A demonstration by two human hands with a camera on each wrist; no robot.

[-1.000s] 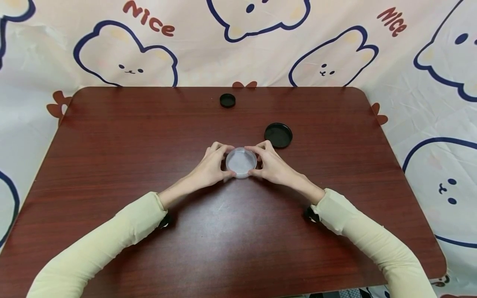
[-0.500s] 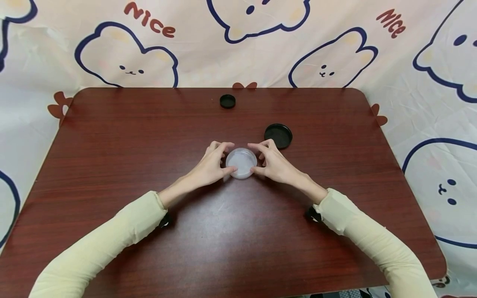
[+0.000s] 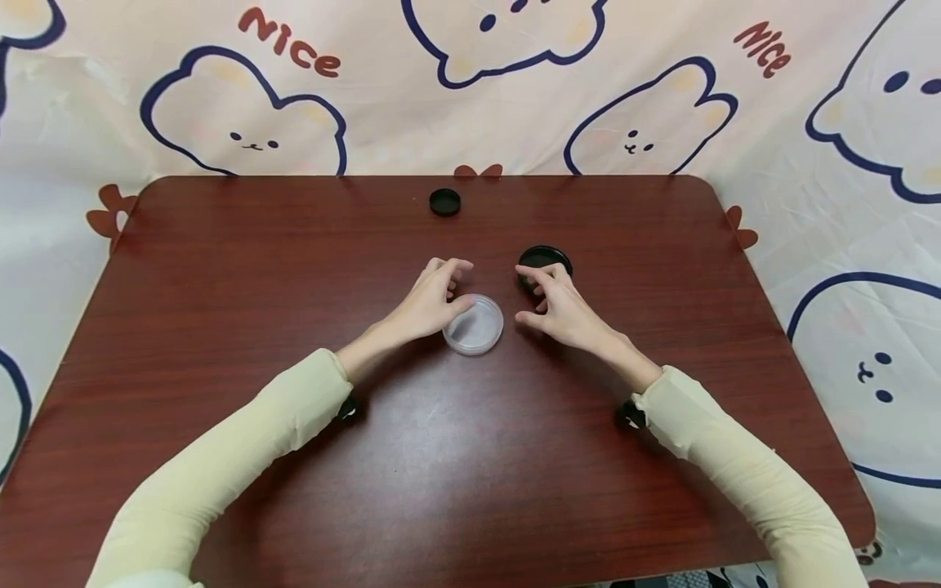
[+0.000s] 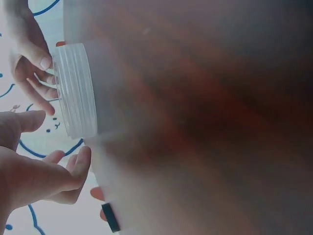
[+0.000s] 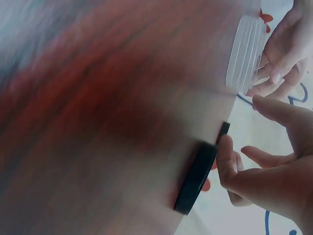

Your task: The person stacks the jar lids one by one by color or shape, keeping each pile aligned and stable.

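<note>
Beside the clear round container (image 3: 474, 325) at mid tabletop (image 3: 220, 269), left hand (image 3: 430, 302) rests its thumb on the rim, grip spread, seemingly steadying it; right hand (image 3: 562, 306), grip spread and empty, hovers at the large black lid (image 3: 547, 260) just beyond

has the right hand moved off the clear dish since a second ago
Yes. The right hand has left the clear dish and shifted right and away, its fingers now over the large black lid.

Printed twice in red-brown letters on the cream cartoon-bear backdrop cloth (image 3: 382, 122): "Nice", upper left and upper right.
</note>
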